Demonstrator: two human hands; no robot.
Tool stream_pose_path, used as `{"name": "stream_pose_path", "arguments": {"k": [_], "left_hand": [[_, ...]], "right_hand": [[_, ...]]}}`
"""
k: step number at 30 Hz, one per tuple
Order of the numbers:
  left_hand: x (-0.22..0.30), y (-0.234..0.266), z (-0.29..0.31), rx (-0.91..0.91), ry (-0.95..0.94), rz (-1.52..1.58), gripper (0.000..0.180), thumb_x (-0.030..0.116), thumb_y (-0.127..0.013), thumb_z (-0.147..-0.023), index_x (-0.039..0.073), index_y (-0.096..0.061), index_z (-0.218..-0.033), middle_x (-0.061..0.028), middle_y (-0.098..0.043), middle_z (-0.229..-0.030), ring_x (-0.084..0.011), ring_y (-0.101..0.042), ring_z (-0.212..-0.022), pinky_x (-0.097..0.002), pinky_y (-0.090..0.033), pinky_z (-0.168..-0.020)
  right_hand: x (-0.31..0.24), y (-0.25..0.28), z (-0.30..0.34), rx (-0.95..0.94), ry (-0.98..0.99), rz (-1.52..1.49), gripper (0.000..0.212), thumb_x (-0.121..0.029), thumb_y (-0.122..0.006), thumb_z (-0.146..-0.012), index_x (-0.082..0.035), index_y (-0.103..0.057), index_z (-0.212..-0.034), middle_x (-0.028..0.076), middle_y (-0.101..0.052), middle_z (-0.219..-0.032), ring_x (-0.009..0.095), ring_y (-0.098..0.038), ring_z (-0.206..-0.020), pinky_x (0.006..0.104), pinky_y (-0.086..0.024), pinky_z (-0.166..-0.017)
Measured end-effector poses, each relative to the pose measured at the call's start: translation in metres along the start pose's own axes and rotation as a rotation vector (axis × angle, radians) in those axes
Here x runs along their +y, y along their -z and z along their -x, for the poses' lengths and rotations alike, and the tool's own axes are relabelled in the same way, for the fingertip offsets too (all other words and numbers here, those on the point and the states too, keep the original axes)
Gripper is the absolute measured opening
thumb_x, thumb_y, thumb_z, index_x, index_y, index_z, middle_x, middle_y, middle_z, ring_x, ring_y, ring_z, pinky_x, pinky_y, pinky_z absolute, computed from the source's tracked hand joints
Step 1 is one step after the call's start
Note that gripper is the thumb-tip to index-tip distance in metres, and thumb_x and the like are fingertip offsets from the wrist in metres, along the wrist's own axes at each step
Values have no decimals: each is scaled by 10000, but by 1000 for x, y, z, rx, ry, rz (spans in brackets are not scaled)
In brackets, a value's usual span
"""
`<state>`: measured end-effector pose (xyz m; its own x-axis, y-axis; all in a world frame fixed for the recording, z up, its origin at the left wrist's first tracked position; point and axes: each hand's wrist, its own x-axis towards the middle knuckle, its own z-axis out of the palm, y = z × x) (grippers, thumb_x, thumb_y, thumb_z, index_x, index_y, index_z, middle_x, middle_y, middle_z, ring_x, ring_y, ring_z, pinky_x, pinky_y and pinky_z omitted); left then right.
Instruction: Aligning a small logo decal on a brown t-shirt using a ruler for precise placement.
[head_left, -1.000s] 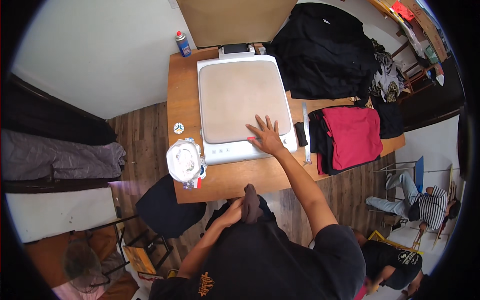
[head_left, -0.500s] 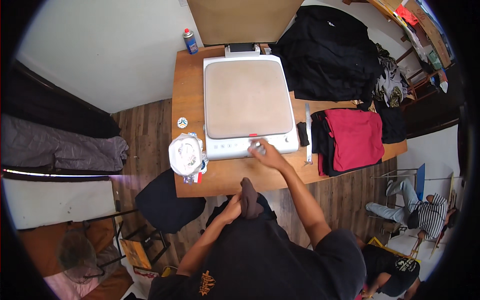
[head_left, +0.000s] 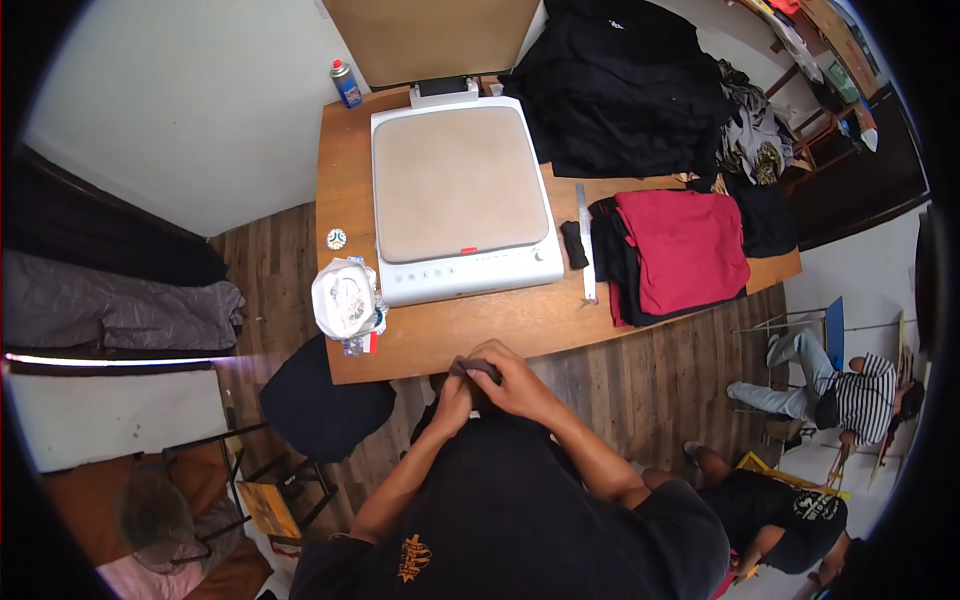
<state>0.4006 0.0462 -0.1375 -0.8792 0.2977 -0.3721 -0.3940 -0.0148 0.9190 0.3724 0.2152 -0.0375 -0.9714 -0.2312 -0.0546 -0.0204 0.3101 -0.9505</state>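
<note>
In front of my body, just off the table's near edge, a dark brown piece of soft cloth [head_left: 476, 367] is gripped by both hands, mostly covered by the fingers. My left hand [head_left: 455, 403] is closed on its left side. Thumb and fingers of my right hand [head_left: 508, 383] pinch its right end, close beside the left. Beyond them on the table sits a white heat press [head_left: 475, 280], raised open, with its beige pad [head_left: 460, 185] bare and its upper lid [head_left: 430, 40] standing up at the back.
The wooden table [head_left: 450, 335] also holds a white bag-like container [head_left: 345, 300], round sticker [head_left: 336, 238], spray can [head_left: 346, 86], metal ruler [head_left: 586, 245], black roll [head_left: 574, 245], folded red garment [head_left: 685, 250] and black clothes pile [head_left: 625, 95]. Two people [head_left: 865, 400] are at right.
My right hand has come back from the press's front panel to the cloth and now grips it beside my left hand. The cloth is gathered up. The whole view has shifted slightly.
</note>
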Motion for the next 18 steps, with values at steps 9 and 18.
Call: {"name": "stream_pose_path", "arguments": {"k": [9, 18], "left_hand": [[38, 50, 39, 219, -317, -3, 73, 2, -440, -953, 18, -511, -962, -68, -550, -897, -154, -535, -854, -301, -457, -780], [160, 46, 81, 312, -597, -462, 61, 25, -404, -898, 21, -464, -884, -41, -461, -859, -125, -431, -795, -253, -377, -746]], "right_hand": [[-4, 74, 80, 349, -223, -250, 136, -33, -538, -1037, 15, -650, -1095, 28, -602, -972, 113, -552, -921, 273, -463, -835], [-34, 148, 97, 477, 366, 506, 126, -3, -596, -878, 13, -624, -999, 148, -532, -920, 321, -511, -883, 392, -432, -803]]}}
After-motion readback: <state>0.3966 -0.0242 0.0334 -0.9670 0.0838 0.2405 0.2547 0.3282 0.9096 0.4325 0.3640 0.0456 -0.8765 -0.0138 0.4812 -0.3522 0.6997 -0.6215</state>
